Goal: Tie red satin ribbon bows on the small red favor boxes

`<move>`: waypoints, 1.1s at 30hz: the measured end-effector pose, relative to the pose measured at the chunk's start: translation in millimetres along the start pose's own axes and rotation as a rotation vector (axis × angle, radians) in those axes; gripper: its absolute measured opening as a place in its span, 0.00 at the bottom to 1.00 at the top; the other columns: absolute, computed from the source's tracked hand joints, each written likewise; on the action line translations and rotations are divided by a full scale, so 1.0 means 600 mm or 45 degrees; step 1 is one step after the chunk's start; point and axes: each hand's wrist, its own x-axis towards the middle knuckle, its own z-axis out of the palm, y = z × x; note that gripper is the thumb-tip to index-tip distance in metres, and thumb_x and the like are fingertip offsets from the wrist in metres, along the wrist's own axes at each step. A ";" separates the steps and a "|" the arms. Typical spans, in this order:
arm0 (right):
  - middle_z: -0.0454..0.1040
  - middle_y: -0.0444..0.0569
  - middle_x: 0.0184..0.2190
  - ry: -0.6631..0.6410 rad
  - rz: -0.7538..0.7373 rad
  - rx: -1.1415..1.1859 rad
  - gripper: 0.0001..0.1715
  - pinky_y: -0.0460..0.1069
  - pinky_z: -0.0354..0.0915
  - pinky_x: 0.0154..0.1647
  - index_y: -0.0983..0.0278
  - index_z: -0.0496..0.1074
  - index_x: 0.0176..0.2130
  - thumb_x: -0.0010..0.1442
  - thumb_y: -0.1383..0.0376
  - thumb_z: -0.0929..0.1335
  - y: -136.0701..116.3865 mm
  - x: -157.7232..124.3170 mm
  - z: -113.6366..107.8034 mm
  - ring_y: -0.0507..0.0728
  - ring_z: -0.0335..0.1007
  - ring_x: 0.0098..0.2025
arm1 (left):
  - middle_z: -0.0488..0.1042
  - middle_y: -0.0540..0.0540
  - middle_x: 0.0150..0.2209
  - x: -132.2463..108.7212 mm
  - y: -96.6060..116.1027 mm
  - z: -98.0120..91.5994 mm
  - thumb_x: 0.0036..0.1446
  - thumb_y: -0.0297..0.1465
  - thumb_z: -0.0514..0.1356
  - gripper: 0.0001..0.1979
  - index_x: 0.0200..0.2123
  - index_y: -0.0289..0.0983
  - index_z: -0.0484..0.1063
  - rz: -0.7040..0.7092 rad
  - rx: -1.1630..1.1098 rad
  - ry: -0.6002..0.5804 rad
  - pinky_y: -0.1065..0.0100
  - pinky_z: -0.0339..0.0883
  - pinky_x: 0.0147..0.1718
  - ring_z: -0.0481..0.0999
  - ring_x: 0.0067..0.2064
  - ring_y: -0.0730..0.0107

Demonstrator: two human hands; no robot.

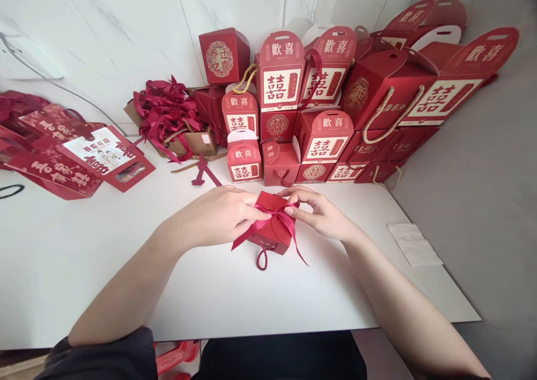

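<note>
Here, my left hand and right hand pinch the satin ribbon bow on the red cardboard gift box, between the worktop's front and back edges; I judge it light, crushable, best steadied by its lower corners.
</note>
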 end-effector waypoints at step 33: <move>0.73 0.51 0.49 0.002 -0.011 0.023 0.13 0.55 0.61 0.55 0.62 0.68 0.32 0.65 0.58 0.66 0.000 0.001 0.000 0.58 0.68 0.52 | 0.66 0.51 0.28 -0.005 -0.015 -0.003 0.63 0.25 0.54 0.16 0.43 0.48 0.79 -0.010 0.098 0.077 0.69 0.56 0.29 0.64 0.29 0.72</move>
